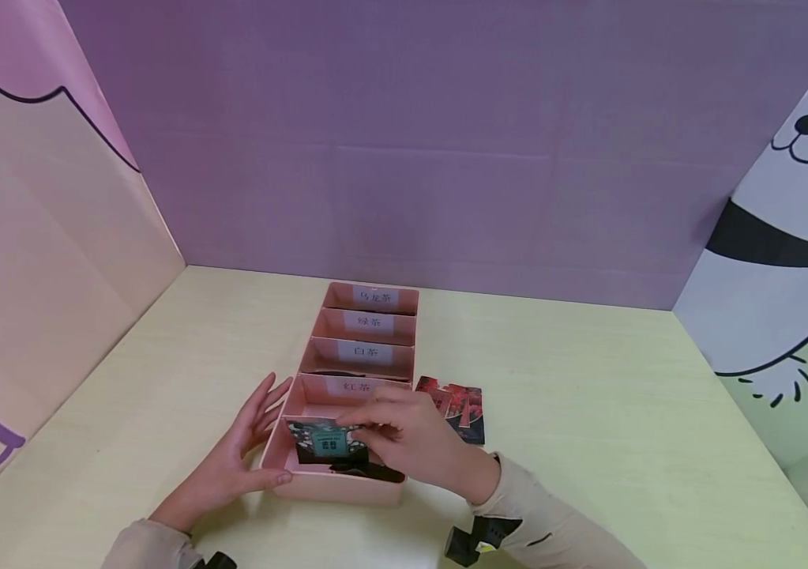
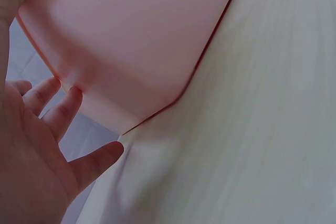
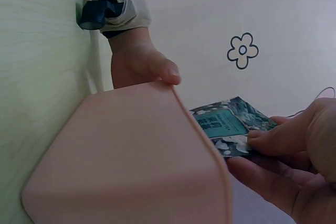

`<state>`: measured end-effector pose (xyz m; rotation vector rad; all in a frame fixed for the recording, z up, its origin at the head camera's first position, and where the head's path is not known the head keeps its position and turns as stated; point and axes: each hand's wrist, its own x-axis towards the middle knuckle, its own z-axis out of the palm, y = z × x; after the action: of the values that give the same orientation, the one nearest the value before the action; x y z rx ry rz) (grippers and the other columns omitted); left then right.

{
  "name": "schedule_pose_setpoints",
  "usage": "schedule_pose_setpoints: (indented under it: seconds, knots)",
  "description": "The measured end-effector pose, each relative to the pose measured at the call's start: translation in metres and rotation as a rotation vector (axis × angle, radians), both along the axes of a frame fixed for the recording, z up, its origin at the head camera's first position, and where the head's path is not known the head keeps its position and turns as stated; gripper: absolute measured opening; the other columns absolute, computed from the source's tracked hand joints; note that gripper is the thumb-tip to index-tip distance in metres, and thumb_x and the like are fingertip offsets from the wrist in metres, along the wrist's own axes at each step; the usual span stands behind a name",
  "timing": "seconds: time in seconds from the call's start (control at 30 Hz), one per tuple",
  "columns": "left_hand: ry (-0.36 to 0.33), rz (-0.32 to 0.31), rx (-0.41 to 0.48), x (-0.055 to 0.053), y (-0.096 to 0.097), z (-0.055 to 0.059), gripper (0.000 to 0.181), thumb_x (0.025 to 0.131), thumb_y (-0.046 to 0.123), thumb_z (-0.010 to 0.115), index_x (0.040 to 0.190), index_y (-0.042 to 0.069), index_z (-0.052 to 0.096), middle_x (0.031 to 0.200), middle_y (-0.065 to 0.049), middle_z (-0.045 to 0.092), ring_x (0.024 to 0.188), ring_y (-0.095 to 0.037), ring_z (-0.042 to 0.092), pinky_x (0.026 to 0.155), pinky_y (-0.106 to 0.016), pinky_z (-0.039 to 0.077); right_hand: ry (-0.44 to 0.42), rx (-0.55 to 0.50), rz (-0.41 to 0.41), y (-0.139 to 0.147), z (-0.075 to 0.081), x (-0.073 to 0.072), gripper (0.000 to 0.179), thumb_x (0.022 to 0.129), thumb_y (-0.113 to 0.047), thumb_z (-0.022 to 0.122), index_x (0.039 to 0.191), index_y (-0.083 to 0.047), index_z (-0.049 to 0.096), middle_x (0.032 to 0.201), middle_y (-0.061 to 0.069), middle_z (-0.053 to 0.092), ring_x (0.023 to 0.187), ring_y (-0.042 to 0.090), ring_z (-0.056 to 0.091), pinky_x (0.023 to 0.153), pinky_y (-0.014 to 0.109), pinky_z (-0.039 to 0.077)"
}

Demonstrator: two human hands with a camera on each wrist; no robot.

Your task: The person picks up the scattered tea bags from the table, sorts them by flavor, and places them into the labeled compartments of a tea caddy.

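Observation:
A long pink divided box (image 1: 336,491) stands on the table, its compartments carrying white labels with Chinese characters. My right hand (image 1: 411,438) pinches a dark tea packet (image 1: 329,442) with a teal label, over the front compartment. In the right wrist view, thumb and fingers grip one edge of this packet (image 3: 220,124), which is partly hidden behind the box wall (image 3: 131,150). Below it, another dark packet (image 1: 368,472) lies in the front compartment. My left hand (image 1: 240,454) rests at the box's left side, fingers spread, thumb at the front corner; its fingertips touch the wall (image 2: 121,40) in the left wrist view.
Red-and-black packets (image 1: 471,415) lie on the table (image 1: 588,442) right of the box, partly behind my right hand. A dark edge (image 1: 332,373) shows in the third compartment from the front. A purple wall panel (image 1: 404,158) stands behind, with printed panels on both sides.

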<state>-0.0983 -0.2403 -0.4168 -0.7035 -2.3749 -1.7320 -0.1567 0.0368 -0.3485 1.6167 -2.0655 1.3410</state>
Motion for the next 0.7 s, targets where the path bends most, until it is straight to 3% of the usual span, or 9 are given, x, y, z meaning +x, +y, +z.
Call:
schedule_pose_setpoints:
  seconds: [0.13,0.3,0.43,0.7]
  knots:
    - [0.043,-0.042,0.024,-0.0015,-0.0008,-0.0017,0.119,0.073,-0.013,0.078,0.161,0.012,0.001,0.164,-0.001,0.022,0.14,-0.002,0.035,0.101,-0.016,0.033,0.007,0.085,0.057,-0.0031,-0.0043,0.0019,0.019,0.084,0.008,0.073,0.098,-0.003,0.077,0.084,0.003,0.066,0.073,0.005,0.054,0.062,0.01,0.045]
    - [0.075,-0.064,0.032,-0.0029,-0.0017,-0.0025,0.12,0.071,-0.016,0.077,0.16,0.009,0.0,0.164,-0.002,0.022,0.14,-0.004,0.035,0.102,-0.016,0.033,-0.001,0.232,0.105,-0.0061,-0.0078,0.0044,0.013,0.087,0.004,0.072,0.096,-0.005,0.075,0.09,0.002,0.07,0.083,0.002,0.06,0.078,0.01,0.048]
    - [0.065,-0.057,0.022,-0.0027,-0.0024,-0.0027,0.12,0.072,-0.014,0.078,0.16,0.009,0.0,0.164,0.001,0.022,0.14,-0.002,0.035,0.101,-0.016,0.033,-0.007,0.327,0.116,-0.0075,-0.007,0.0061,0.011,0.089,0.0,0.072,0.097,-0.006,0.076,0.095,0.001,0.073,0.088,0.002,0.062,0.087,0.011,0.046]
    - [0.034,-0.033,0.001,-0.0009,-0.0022,-0.0007,0.119,0.074,-0.012,0.078,0.161,0.014,0.0,0.164,0.002,0.022,0.139,0.0,0.034,0.1,-0.016,0.033,0.039,0.439,0.119,-0.0082,-0.007,0.0041,0.013,0.094,-0.006,0.068,0.104,-0.006,0.076,0.099,0.001,0.075,0.089,0.001,0.064,0.088,0.011,0.045]
